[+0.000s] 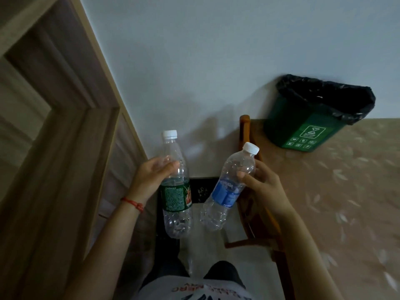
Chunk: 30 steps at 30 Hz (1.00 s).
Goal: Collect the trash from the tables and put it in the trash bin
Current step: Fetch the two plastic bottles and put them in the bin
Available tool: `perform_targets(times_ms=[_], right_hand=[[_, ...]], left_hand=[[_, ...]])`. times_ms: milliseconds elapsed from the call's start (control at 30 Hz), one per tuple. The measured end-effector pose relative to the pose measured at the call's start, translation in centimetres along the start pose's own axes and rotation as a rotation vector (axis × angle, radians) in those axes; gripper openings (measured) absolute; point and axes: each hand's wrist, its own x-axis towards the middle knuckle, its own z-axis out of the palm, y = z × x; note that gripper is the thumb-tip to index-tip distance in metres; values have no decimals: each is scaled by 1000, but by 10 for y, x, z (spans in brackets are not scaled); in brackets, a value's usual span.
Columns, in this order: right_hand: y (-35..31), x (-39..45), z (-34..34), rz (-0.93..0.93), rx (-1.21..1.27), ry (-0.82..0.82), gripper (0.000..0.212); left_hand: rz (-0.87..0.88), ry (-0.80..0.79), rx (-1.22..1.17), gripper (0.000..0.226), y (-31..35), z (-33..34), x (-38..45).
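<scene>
My left hand [149, 176] grips a clear plastic bottle with a green label [175, 191] and a white cap, held nearly upright. In my right hand [263, 182] is a smaller clear bottle with a blue label [227, 191], tilted with its white cap pointing up and right. Both bottles look empty. The green trash bin [303, 124], lined with a black bag and open at the top, stands on the table at the upper right, against the wall and beyond my right hand.
The table [346, 191] with a beige leaf-patterned cloth fills the right side. A wooden chair frame [245, 131] stands between me and the table's left edge. A wooden door and frame [65, 126] run down the left. The pale wall lies straight ahead.
</scene>
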Motion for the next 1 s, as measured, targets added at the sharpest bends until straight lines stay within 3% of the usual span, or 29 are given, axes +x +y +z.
perform_targets(times_ms=[133,433,567,600,733,867,1000], right_hand=[[-5,31,0,12,3,11,34],[-20,97,-26,-21,2,19,36],[-29,121,-46,-36,7,70,42],[-31,125,-53,-34,16,80,42],[-39,133,-81,-34,19,108,42],[-43,135,-102,-9,10,185,52],[-43,130,-116,13,28,289,37]], left_hand=[[15,-50,3,38,9,1,36],[68,-140,35,50,35,21,120],[89,-201,39,20,55,44,157],[88,-232,31,23,60,50,165],[89,-307,11,71,75,77,196],[72,-426,-32,69,85,107,222],[48,-577,-68,70,94,138,245]])
